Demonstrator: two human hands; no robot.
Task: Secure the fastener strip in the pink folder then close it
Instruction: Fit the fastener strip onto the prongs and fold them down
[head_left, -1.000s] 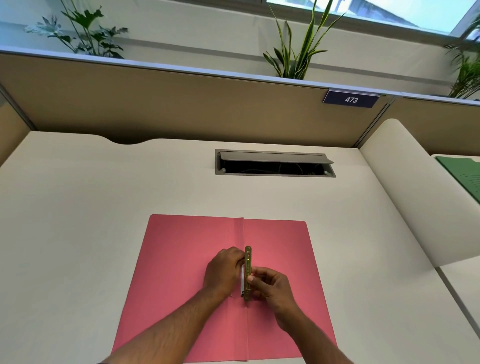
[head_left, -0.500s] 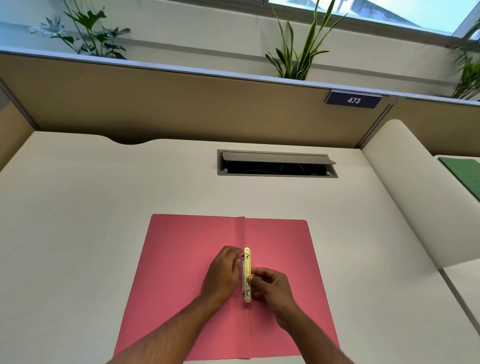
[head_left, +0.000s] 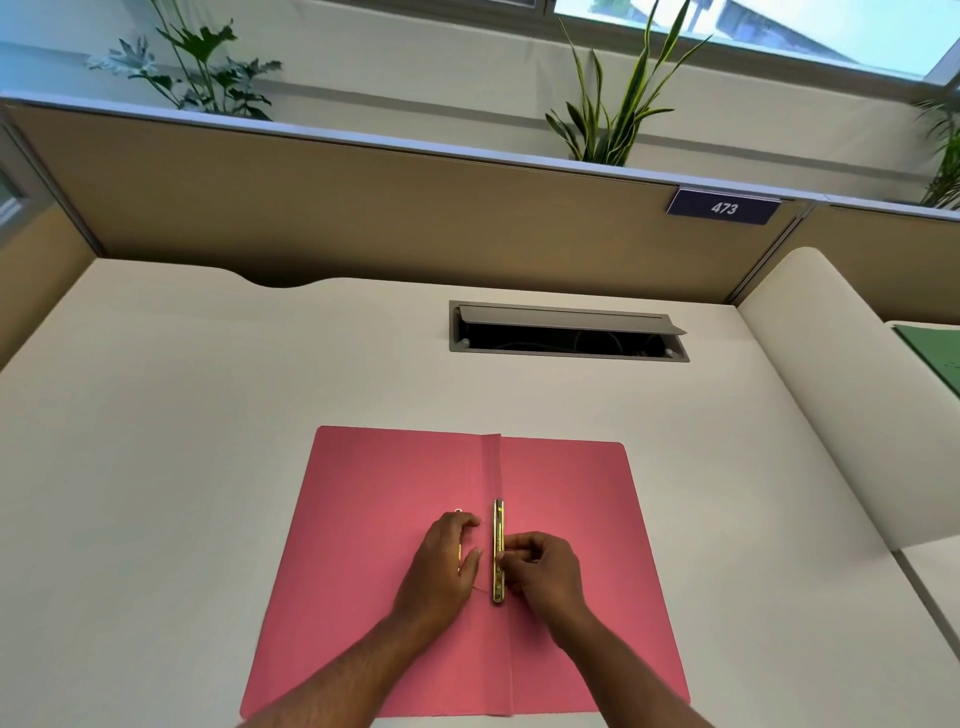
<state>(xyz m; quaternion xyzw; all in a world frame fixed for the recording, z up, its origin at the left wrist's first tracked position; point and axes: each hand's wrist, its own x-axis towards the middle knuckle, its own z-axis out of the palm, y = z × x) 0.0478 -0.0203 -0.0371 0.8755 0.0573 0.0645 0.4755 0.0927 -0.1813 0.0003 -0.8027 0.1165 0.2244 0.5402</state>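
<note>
The pink folder (head_left: 374, 545) lies open and flat on the white desk, its spine fold running up the middle. A thin gold metal fastener strip (head_left: 498, 525) lies along the spine, just right of the fold. My right hand (head_left: 545, 571) pinches the strip's lower half from the right with thumb and fingertips. My left hand (head_left: 444, 564) rests flat on the left leaf just beside the strip, fingers together; a small glint of metal shows at its fingertips and under its edge.
An open grey cable hatch (head_left: 569, 332) sits in the desk (head_left: 156, 441) beyond the folder. A tan partition (head_left: 363, 218) with a "473" plate (head_left: 723, 208) walls the back. A raised white ledge (head_left: 841, 405) and a green folder (head_left: 935, 358) lie to the right.
My left hand has slid left off the strip and flattened on the left leaf. The strip, tilted up on edge before, now lies along the spine, with my right hand still on it.
</note>
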